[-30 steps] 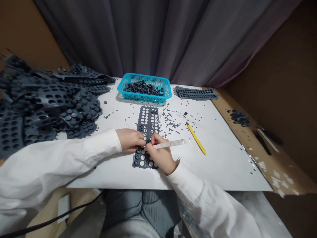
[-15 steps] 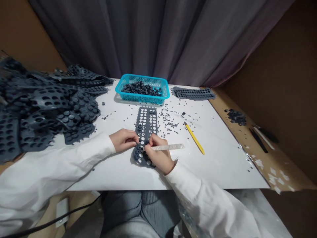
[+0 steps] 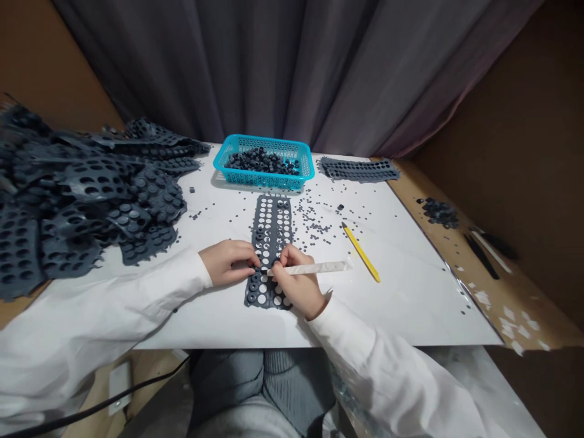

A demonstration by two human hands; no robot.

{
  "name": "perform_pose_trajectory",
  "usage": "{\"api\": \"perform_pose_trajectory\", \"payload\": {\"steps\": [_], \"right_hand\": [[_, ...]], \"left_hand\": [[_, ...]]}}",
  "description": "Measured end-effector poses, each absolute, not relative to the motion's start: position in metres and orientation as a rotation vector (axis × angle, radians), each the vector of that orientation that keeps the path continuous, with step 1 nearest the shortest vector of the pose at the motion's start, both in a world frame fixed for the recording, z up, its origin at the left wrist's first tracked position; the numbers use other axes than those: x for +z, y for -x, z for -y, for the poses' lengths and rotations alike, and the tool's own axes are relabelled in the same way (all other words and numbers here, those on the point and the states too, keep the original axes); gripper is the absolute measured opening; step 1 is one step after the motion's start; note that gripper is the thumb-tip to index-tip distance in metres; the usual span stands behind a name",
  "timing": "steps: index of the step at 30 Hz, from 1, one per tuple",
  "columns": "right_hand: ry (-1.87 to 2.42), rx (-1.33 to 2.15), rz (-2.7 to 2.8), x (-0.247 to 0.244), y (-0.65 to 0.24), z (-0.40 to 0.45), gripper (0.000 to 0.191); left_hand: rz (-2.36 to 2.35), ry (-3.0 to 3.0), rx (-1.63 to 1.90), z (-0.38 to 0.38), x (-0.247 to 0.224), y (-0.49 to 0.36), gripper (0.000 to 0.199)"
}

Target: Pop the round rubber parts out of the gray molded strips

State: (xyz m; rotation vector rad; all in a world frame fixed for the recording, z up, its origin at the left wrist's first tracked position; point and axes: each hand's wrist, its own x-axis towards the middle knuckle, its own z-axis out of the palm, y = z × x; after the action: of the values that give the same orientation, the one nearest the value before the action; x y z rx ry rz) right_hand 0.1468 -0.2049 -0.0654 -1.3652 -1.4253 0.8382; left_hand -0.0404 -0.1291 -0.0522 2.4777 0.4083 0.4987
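Observation:
A dark grey rubber sheet with rows of round holes lies lengthwise in front of me. Several of its holes, mostly along the left row, carry raised dark rings. My left hand pinches at the sheet's left edge, thumb and forefinger close together. In my right hand is a slim white tool that looks wrapped in tape, its dark tip pointing left at the sheet near my left fingertips. Whether the tip touches a ring or a hole is too small to tell.
Behind the sheet stands a turquoise basket of small dark rubber pieces. Perforated sheets are heaped at the left. A yellow pen-like cutter, scattered dark discs and another sheet lie to the right, beyond them a small dark pile.
The near end of the sheet, curled up at the left before, now lies flatter. My left fingers have shifted slightly right, and the white tool's rear end reaches a little further right.

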Motion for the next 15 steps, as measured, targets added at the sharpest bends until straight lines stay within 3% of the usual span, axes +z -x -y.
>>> {"api": "perform_pose_trajectory", "payload": {"steps": [15], "right_hand": [[1.369, 0.821, 1.468, -0.062, -0.147, 0.206, 0.018]], "left_hand": [[-0.721, -2.393, 0.288, 0.124, -0.040, 0.029, 0.012]]}}
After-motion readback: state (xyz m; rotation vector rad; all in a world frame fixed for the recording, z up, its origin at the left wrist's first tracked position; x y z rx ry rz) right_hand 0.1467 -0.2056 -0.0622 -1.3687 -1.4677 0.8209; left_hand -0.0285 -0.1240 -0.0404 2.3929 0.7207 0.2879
